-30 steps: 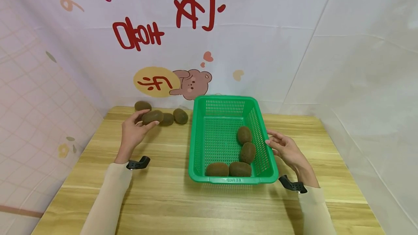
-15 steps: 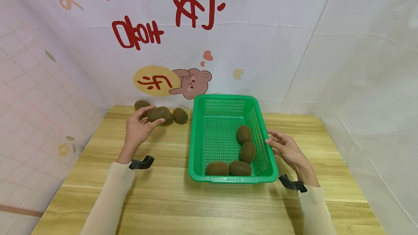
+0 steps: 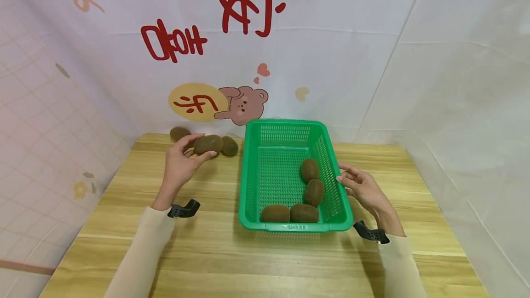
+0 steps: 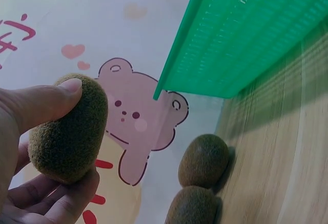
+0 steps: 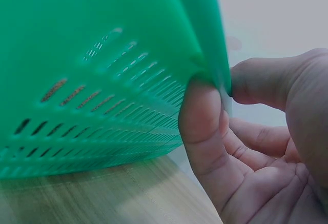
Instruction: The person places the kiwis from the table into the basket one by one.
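My left hand [image 3: 181,162] grips a brown fuzzy kiwi [image 3: 208,144] between thumb and fingers; in the left wrist view the held kiwi [image 4: 72,129] is raised off the table. Behind it on the table lies another kiwi [image 3: 229,146], with one more mostly hidden by the held one. A further kiwi [image 3: 180,133] sits at the back left. My right hand [image 3: 364,192] pinches the right rim of a green plastic basket [image 3: 245,183]; the right wrist view shows thumb and finger on either side of the rim [image 5: 218,39]. Several kiwis [image 3: 309,170] lie inside along its right and near sides.
The wooden table [image 3: 215,252] runs up to a white printed cloth wall [image 3: 331,59] behind the basket. Cloth walls also stand at the left and right. Each wrist wears a black camera mount [image 3: 184,209].
My left hand has lifted the kiwi a little and carried it right, toward the basket. The right hand and the basket stay in place.
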Demonstrator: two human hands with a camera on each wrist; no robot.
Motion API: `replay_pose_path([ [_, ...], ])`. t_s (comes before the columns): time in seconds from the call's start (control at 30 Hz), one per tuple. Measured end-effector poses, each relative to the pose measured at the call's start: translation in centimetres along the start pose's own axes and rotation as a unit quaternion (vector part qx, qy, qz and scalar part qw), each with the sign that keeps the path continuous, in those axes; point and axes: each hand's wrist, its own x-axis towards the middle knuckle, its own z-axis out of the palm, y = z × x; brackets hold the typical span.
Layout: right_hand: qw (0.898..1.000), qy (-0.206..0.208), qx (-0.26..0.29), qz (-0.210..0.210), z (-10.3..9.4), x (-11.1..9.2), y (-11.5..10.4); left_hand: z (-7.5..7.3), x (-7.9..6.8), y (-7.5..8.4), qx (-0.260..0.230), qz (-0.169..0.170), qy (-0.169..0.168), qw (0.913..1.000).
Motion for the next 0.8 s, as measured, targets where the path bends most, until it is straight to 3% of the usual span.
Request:
replay_pose_path([
  [0.6, 1.000, -0.002, 0.006, -0.005, -0.1, 0.0, -0.1, 1.7, -0.3, 1.3, -0.033, 0.051, -0.009, 0.9981],
  [0.8, 1.000, -0.004, 0.007, -0.009, -0.1, 0.0, 0.1, 2.5, 0.1, -0.2, -0.032, 0.061, -0.016, 0.9975],
])
